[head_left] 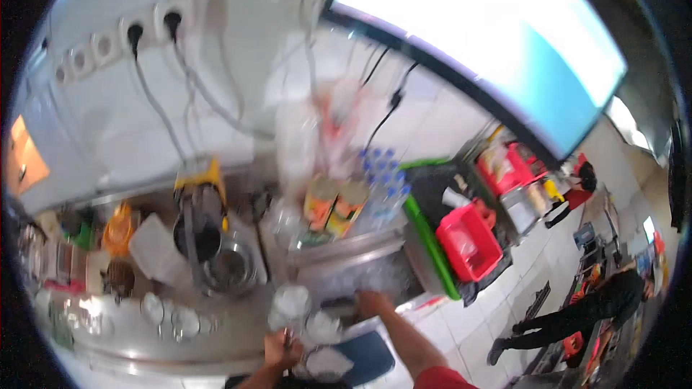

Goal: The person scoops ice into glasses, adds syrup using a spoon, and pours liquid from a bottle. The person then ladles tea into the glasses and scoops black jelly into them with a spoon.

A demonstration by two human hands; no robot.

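At the bottom centre my left hand (282, 349) is closed, with something thin and shiny at its fingers that I cannot make out. Beside it are clear cups or glasses (291, 302), one of them holding white contents (326, 364). My right hand (371, 304) reaches over the near edge of a metal bin (349, 251) with what looks like ice (382, 277) inside. Blur hides how its fingers are set. A dark bar-like shape (340, 307) lies just left of that hand. Under my right forearm is a dark blue flat surface (369, 359).
Left on the metal counter stand a steel pot (198, 234), a metal bowl (229, 268) and several glasses (176, 320). Bottles with blue caps (386, 173) stand behind the bin. A red basket (468, 243) is at right. Above hangs a bright screen (497, 36). A person in black (605, 306) is farther right.
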